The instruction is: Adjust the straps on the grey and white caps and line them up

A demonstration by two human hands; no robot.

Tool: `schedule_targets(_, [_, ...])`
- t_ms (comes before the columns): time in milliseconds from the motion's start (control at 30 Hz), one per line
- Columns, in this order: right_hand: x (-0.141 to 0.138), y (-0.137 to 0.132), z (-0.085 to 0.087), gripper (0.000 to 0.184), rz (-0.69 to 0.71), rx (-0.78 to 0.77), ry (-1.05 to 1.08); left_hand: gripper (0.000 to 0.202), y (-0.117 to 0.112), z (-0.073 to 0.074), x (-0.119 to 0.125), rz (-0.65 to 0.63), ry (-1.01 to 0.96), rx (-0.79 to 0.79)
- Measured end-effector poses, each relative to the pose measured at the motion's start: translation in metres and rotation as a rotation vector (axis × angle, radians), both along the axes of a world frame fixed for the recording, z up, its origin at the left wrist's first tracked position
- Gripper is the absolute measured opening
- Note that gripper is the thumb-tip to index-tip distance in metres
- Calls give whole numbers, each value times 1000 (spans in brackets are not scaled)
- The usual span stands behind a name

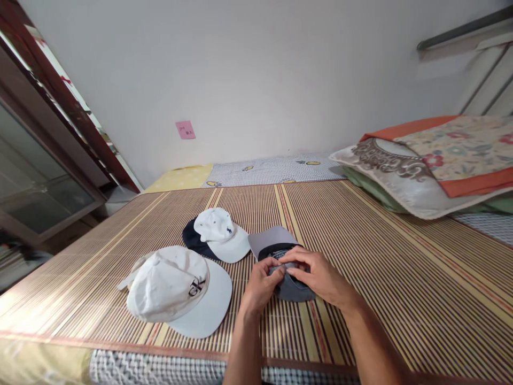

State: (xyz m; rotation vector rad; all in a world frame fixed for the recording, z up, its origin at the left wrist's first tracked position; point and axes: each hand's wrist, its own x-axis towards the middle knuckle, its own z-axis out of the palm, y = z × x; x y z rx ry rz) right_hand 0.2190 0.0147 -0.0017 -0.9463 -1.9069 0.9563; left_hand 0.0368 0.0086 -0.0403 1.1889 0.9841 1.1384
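A grey baseball cap [295,289] lies upside down on the bamboo mat, its brim pointing away from me and its dark inside partly showing. My left hand [264,278] pinches the cap's near edge from the left, thumb and fingertips together. From the right, my right hand [315,270] grips the same edge with bent fingers, its fingertips close to the left ones. What exactly lies between the fingertips is hidden. Left of my hands rests a white cap with black CK letters [170,283]. Behind it, a small white cap [216,227] overlaps a dark navy cap [194,238].
The striped bamboo mat [380,278] covers the bed, with checked cloth along its near and far edges. Pillows [401,176] and a floral orange-edged cloth [473,155] are piled at the right. A pink note [185,130] is on the wall. A glass-fronted cabinet [40,176] stands left.
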Motion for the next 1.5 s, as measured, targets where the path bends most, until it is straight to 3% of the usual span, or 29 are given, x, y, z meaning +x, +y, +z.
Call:
schedule_targets(200, [10, 3, -8, 39, -64, -128, 46, 46, 0, 1, 0, -13, -31, -20])
schedule_targets(400, [10, 4, -13, 33, -34, -207, -8, 46, -1, 2, -2, -47, -65, -20])
schedule_targets(600, [6, 9, -19, 19, -113, -156, 51, 49, -3, 6, -2, -75, -122, -63])
schedule_targets(867, [10, 10, -20, 15, -207, -95, 31, 44, -3, 5, 1, -68, -196, -92])
schedule_targets(1133, [11, 9, -18, 14, -159, -109, 44, 38, -3, 6, 1, -55, -183, -93])
schedule_targets(1333, [10, 11, -22, 12, -160, -144, 96, 53, -7, 13, 7, -108, -258, -4])
schedule_targets(1500, [11, 11, -21, 9, -135, -142, 91, 44, -6, 11, 12, -60, -269, -7])
